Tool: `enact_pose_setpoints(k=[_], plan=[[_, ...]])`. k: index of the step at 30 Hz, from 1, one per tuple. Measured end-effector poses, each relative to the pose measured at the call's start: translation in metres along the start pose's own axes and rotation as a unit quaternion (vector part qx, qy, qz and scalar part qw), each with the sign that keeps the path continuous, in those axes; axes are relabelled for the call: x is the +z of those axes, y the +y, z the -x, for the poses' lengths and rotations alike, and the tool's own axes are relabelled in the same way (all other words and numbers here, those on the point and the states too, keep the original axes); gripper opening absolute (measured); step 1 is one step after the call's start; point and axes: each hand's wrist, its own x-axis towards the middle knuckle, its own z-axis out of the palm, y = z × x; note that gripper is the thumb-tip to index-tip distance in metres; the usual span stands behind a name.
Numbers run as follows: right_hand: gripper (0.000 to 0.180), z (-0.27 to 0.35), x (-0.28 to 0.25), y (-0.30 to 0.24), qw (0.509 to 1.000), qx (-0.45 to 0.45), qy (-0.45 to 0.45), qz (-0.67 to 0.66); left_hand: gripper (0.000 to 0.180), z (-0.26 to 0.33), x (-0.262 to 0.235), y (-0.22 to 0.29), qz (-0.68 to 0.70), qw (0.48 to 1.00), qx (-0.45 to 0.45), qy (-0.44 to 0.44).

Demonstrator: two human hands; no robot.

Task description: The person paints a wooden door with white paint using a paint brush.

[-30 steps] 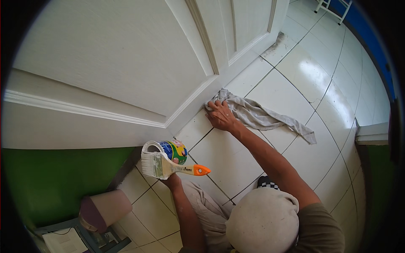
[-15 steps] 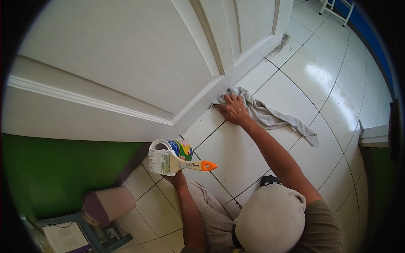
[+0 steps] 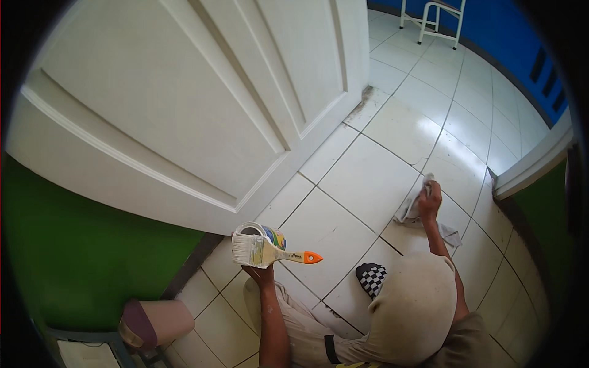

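My left hand [image 3: 261,275] is closed around a small paint can [image 3: 273,234] with a colourful label, held up near the door's lower edge. Across the can's open mouth lies a wide paintbrush [image 3: 265,252] with whitish bristles and an orange-tipped handle; the left fingers are mostly hidden beneath can and brush. Out to the right, my right hand [image 3: 430,199] grips a bunched grey rag [image 3: 407,212] on the tiled floor. One end of the rag trails toward me beside the wrist.
A white panelled door [image 3: 184,122] stands along the left, before a green wall [image 3: 80,227]. A pinkish bin [image 3: 169,322] sits at lower left. My bent knee [image 3: 411,306] and checkered shoe [image 3: 372,279] are between my arms. White chair legs [image 3: 429,27] stand far back.
My right hand has left the foot of the door and moved right across the tiles, the rag now bunched in it. The view has shifted; can and brush are still in my left hand.
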Motion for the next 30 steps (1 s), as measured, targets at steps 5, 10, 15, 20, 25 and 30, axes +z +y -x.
enact_pose_setpoints(k=[5,10,15,20,25,30], plan=[[0.022,-0.008,-0.100,0.040,0.992,0.101,0.059,0.044,0.097,-0.004,0.014,0.031,0.024,0.999,-0.030,-0.032],[0.048,-0.051,-0.102,0.062,0.993,0.056,-0.045,0.092,0.100,-0.020,0.036,0.081,0.153,0.982,-0.078,-0.077],[0.055,-0.115,-0.045,0.065,0.991,-0.039,-0.111,0.068,0.079,-0.054,0.072,0.093,0.203,0.971,-0.089,-0.085],[0.022,-0.211,0.036,0.112,0.986,-0.081,-0.147,0.006,0.063,-0.119,0.110,0.135,0.219,0.964,-0.097,-0.114],[0.020,-0.214,0.081,0.171,0.994,-0.004,-0.110,-0.014,0.061,-0.169,0.151,0.194,0.135,0.978,-0.091,-0.131],[0.020,-0.124,0.085,0.199,0.983,0.085,-0.147,0.074,0.061,-0.205,0.139,0.256,0.110,0.986,-0.067,-0.109]])
